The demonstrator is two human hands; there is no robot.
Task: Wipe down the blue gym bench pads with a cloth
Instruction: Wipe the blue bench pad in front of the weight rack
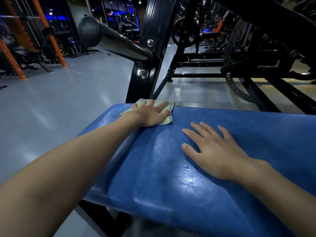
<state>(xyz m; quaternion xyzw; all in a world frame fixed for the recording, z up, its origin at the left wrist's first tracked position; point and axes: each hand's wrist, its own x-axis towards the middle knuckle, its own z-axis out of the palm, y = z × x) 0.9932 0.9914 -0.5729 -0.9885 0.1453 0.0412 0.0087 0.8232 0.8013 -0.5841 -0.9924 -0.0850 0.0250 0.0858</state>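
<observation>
from my feed, the left hand (151, 114) lies flat on the cloth (143, 101), fingers straight and close together, palm pressing it down. nothing is pinched or curled around. the cloth is pale green and crumpled. it sits at the far left corner of the blue pad (162, 168), right at the pad's far edge, and bits of it show past the fingertips and beside the wrist. my left forearm stretches across the pad's left side to reach it.

the right hand (213, 151) rests palm down on the bare pad, fingers spread wide and straight, thumb out to the side. it holds nothing. it is nearer to me than the left hand and well apart from the cloth.

the pad fills the lower middle and right of the view. its surface is glossy, with light patches shining near the middle, and small droplets (104, 122) show near its left edge. a shallow groove runs along it from under the left wrist toward me.

just behind the cloth a black upright post (150, 57) rises, with bolts on its face. a chrome bar (119, 45) with a black end cap juts from it to the left. to the right stands black frame work with a perforated curved plate (239, 93). the grey floor (59, 103) is shiny, and orange racks (51, 36) stand at the far left.
</observation>
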